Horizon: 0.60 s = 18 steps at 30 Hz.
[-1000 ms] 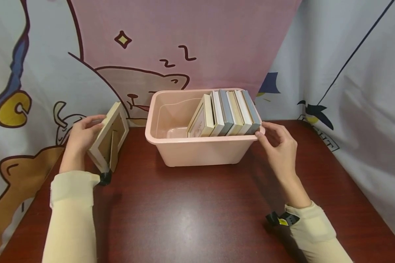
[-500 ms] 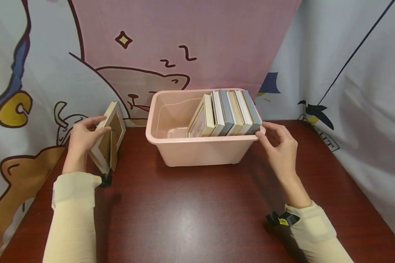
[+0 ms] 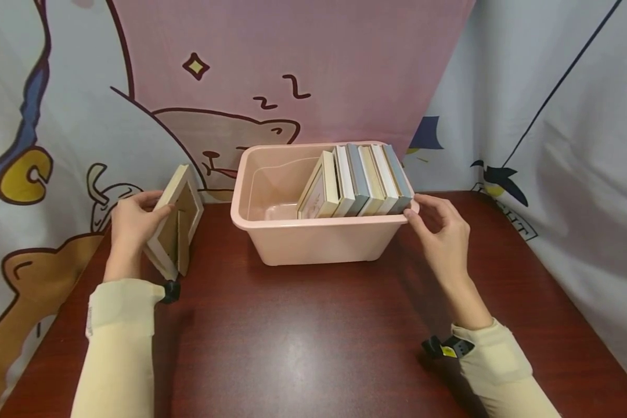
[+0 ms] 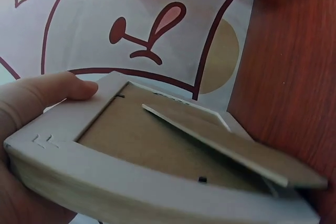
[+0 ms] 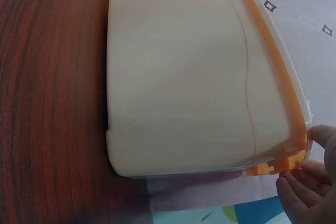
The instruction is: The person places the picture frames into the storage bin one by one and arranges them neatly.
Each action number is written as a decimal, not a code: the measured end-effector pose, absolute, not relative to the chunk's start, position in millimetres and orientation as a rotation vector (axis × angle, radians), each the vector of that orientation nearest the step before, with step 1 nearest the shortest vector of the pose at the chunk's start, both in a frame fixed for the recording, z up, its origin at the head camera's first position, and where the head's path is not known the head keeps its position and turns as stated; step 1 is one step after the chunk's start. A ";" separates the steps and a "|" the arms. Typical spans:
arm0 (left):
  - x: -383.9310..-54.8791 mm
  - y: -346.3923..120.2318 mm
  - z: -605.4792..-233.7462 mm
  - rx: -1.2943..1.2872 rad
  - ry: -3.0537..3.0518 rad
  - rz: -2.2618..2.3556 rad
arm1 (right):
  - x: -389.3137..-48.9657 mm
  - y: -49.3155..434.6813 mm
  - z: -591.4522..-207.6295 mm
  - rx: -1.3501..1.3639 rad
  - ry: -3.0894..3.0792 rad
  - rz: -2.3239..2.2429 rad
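At the left of the head view, my left hand (image 3: 136, 226) grips a picture frame (image 3: 191, 200) by its near side edge. The left wrist view shows the brown backing (image 4: 152, 135) of that frame, with its stand leg (image 4: 226, 145) swung out and the thumb (image 4: 79, 88) on the pale border. My right hand (image 3: 444, 241) pinches the front right corner of a pink plastic bin (image 3: 319, 241). Inside the bin, several frames or slim books (image 3: 368, 180) in cream, white and grey-blue stand on edge at the right; the leftmost cream one (image 3: 319, 191) leans.
The bin stands on a dark red-brown table (image 3: 292, 325), against a printed curtain (image 3: 345, 69) behind. More curtain (image 3: 569, 145) runs along the right side. Each wrist carries a small black device, such as the right one (image 3: 449, 348).
My left hand has shifted slightly toward me and its thumb has come round onto the back of the picture frame. The frame turns a little. My right hand and the bin stay put.
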<state>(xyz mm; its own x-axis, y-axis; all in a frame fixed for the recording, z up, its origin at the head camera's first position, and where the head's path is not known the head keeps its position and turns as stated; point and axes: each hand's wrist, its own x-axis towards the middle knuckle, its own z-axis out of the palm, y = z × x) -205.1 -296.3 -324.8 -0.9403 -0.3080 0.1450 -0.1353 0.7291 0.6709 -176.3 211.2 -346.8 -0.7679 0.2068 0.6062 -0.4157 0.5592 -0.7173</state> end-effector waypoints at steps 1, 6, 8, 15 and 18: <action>-204.1 -295.6 -324.3 0.357 -2.678 -1.000 | -176.2 211.3 -347.0 0.166 -2.134 1.214; -197.5 -287.8 -312.8 0.370 -2.616 -0.930 | -176.5 211.7 -347.9 0.162 -2.136 1.216; -193.9 -283.2 -304.1 0.364 -2.625 -0.900 | -176.6 211.6 -348.0 0.165 -2.133 1.222; -179.6 -267.6 -275.4 0.343 -2.565 -0.917 | -176.5 211.5 -347.9 0.169 -2.128 1.228; -174.0 -259.1 -267.1 0.305 -2.406 -0.967 | -176.9 211.7 -347.8 0.168 -2.127 1.228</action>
<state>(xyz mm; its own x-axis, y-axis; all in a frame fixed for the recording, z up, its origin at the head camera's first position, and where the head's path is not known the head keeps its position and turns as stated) -174.0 -259.1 -267.1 -0.8372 -0.3880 0.3855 -0.0135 0.7192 0.6947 -176.9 211.7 -347.8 -0.7692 0.2087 0.6040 -0.4186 0.5496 -0.7230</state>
